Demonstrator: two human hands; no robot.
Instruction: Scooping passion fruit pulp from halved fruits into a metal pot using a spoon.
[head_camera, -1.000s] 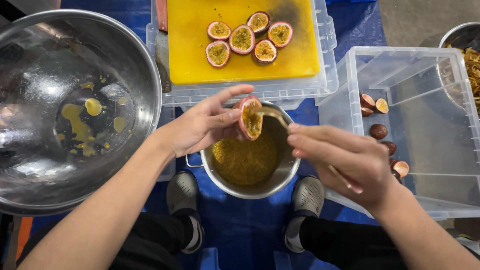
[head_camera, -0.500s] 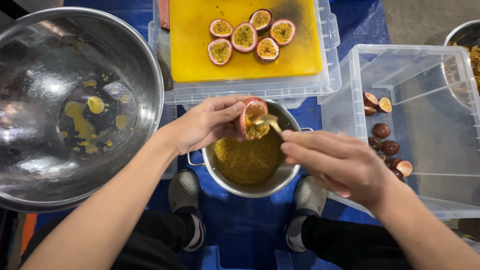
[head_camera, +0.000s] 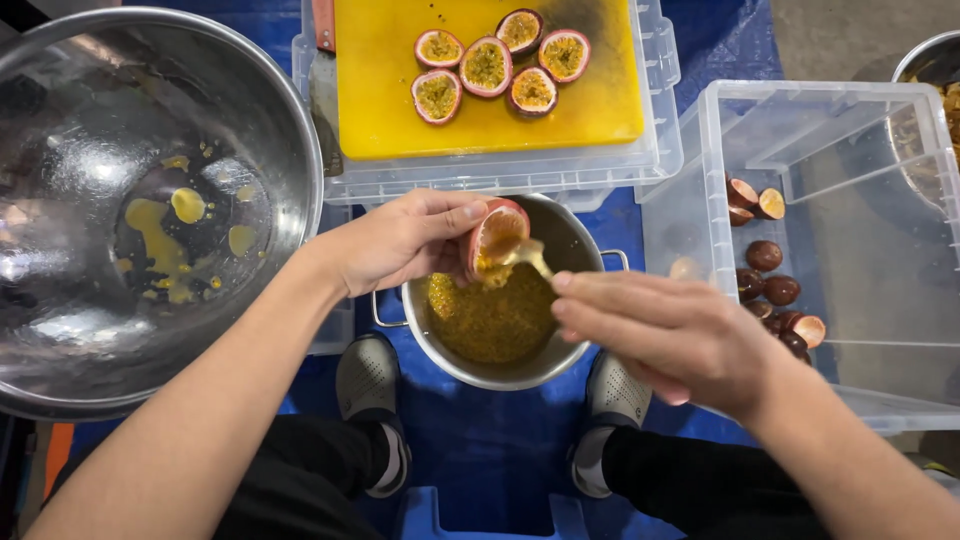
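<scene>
Blue floor mat, left hand gripping halved passion fruit over steel pot, right hand closed on spoon

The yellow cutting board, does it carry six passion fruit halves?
No, the yellow cutting board carries only five passion fruit halves, all with the cut side up.

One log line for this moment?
left hand: holds fruit half | right hand: spoon scooping pulp | below: pot
</scene>
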